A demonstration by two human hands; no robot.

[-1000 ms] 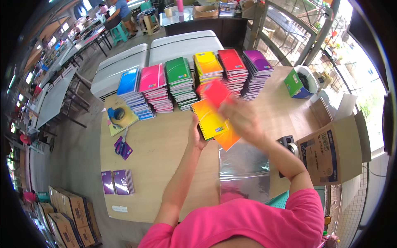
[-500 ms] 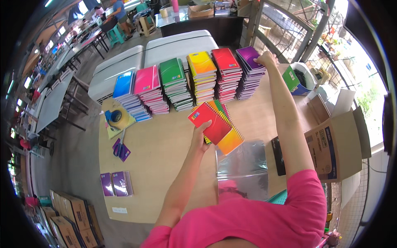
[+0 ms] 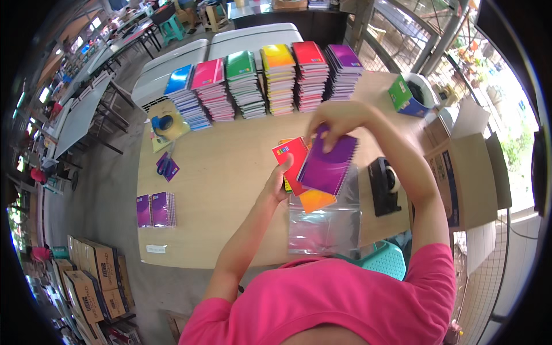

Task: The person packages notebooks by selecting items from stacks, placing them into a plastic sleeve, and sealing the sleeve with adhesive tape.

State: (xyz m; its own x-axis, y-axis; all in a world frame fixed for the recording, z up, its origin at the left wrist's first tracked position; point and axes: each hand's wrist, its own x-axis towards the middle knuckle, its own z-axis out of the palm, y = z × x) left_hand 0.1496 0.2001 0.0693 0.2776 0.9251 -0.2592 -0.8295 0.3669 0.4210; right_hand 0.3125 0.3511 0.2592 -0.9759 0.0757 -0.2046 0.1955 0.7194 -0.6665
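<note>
My left hand is closed on a fanned bunch of spiral notebooks, with a red notebook on top and an orange one showing beneath. My right hand grips a purple spiral notebook by its upper edge and holds it over the right part of that bunch. Below the hands lies a clear plastic bag on the table. Beyond them stand tall notebook stacks in a row: blue, pink, green, yellow, red and purple.
Scissors and blue tape lie at the table's left, with small purple notebooks nearer. At right are a black tape dispenser, an open cardboard box and a green-and-blue container. A teal stool stands at the near edge.
My right hand has come back from the purple stack with a purple notebook, now over the bunch in my left hand. The view has shifted, uncovering the tape dispenser.
</note>
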